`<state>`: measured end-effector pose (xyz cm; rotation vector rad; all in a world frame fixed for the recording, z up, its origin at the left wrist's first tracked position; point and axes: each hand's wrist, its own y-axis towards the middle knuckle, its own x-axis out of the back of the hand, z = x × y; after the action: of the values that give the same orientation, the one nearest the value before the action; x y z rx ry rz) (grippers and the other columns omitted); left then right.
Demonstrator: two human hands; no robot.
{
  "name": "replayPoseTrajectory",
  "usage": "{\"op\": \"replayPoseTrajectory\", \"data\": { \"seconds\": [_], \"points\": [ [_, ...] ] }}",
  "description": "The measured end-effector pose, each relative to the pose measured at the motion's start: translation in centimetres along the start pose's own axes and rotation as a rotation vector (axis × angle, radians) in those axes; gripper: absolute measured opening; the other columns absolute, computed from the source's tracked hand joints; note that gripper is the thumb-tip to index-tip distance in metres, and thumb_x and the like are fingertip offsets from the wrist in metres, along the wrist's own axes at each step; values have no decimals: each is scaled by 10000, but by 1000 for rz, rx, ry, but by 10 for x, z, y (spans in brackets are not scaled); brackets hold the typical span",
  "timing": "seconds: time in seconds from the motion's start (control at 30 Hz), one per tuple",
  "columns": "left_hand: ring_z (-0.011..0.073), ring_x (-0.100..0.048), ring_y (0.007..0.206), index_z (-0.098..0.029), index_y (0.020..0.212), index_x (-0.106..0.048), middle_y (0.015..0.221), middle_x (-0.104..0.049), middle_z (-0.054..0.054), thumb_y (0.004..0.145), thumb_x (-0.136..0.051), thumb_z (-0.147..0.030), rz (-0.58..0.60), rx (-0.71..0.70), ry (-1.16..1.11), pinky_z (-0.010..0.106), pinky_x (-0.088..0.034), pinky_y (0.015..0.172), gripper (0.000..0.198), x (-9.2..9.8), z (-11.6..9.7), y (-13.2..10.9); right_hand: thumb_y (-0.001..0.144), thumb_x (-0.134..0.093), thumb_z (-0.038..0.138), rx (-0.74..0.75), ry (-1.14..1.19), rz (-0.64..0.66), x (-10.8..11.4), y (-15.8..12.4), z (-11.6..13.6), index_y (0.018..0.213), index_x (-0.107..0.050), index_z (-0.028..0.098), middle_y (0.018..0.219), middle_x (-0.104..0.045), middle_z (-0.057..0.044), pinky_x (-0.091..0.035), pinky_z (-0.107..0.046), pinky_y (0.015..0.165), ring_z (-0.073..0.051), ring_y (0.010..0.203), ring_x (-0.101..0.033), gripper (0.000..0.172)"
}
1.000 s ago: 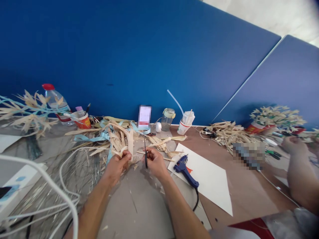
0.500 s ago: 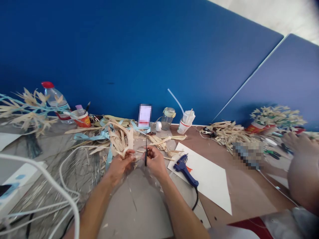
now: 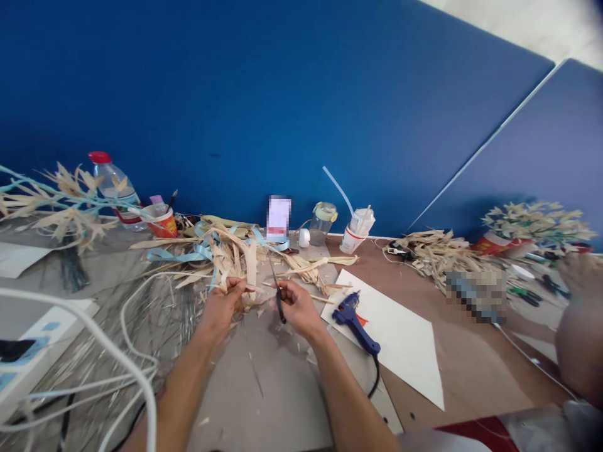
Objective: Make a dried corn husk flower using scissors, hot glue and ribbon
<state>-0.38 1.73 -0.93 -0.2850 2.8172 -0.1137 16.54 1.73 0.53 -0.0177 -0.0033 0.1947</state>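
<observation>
My left hand point(image 3: 223, 302) is closed, pinching a thin pale piece of dried corn husk point(image 3: 249, 288) between thumb and fingers. In my right hand point(image 3: 298, 306) is a pair of black-handled scissors point(image 3: 281, 302), seen nearly edge-on, its narrow blades pointing up and away. The scissors stand a short way right of the pinched husk, apart from it. Just beyond both hands lies a loose heap of dried husks point(image 3: 230, 256), tangled with light blue ribbon point(image 3: 191, 252). Small husk scraps are scattered on the table under my hands.
A blue glue gun point(image 3: 355, 323) rests on white card point(image 3: 409, 358) to the right. White cables point(image 3: 127, 351), a power strip point(image 3: 44, 345) and thin wires lie left. A phone point(image 3: 279, 216), jar point(image 3: 323, 223) and cups stand behind. Another person's arm point(image 3: 581, 333) is at far right.
My right hand has tilted the scissors, the blades now leaning left and the handle lower right. My left hand still pinches the husk. The view has shifted slightly left.
</observation>
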Motion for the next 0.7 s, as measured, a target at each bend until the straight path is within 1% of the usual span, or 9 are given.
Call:
{"op": "replayPoseTrajectory", "data": {
  "seconds": [0.1,0.23,0.43,0.57,0.7],
  "points": [
    [45,-244,362,-166,688,-589,400,-335,-108,659,-740,-423,-20,-29,6,205,-202,402,300,4,-2,2,624,-668,229,-7,-145,64,11,-3,3,900,-643,189,580,-480,65,-320,-223,509,-99,520,-417,280],
    [35,-210,360,-162,682,-587,400,-307,-117,655,-745,-416,-49,-45,-46,202,-192,403,301,5,-8,0,647,-680,230,-2,-276,124,19,-5,6,881,-658,191,570,-454,65,-316,-226,518,-97,519,-394,238],
    [28,-223,363,-154,665,-574,401,-326,-115,631,-758,-385,-72,-37,-79,192,-191,405,298,1,-18,-4,663,-688,246,5,-382,221,23,-5,2,866,-669,197,615,-480,48,-315,-213,526,-107,575,-421,210],
    [23,-209,361,-149,648,-587,399,-345,-103,645,-748,-394,-55,-41,-66,194,-197,402,293,0,-19,-5,684,-674,255,11,-426,244,24,-5,-2,862,-671,204,641,-507,41,-320,-206,534,-109,597,-441,185],
    [27,-206,354,-152,630,-590,384,-334,-100,640,-746,-403,-48,-38,-31,198,-185,391,296,0,-17,-4,682,-681,264,0,-415,270,24,-5,-2,876,-669,198,632,-502,48,-320,-202,531,-102,587,-432,205]
  ]
}}
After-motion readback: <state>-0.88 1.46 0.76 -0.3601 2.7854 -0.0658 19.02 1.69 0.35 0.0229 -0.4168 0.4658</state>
